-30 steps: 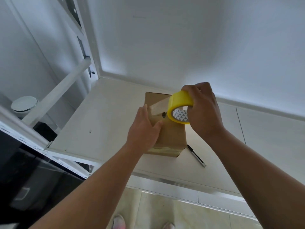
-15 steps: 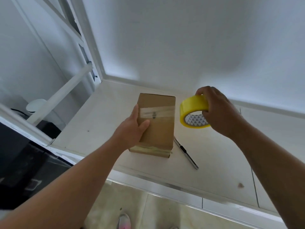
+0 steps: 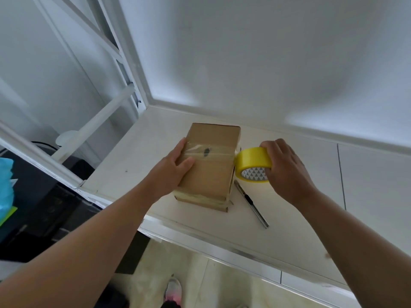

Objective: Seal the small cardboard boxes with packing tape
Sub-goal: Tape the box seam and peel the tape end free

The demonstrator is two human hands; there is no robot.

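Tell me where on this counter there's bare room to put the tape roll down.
The widest bare counter lies right of the right hand, from back wall to front edge. A smaller patch sits left of the cardboard box. Crowded: between box and right hand, with the tape roll and knife.

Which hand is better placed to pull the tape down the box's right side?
Right. The right hand grips the tape roll at the right edge of the box; the left hand rests on its top, steadying it.
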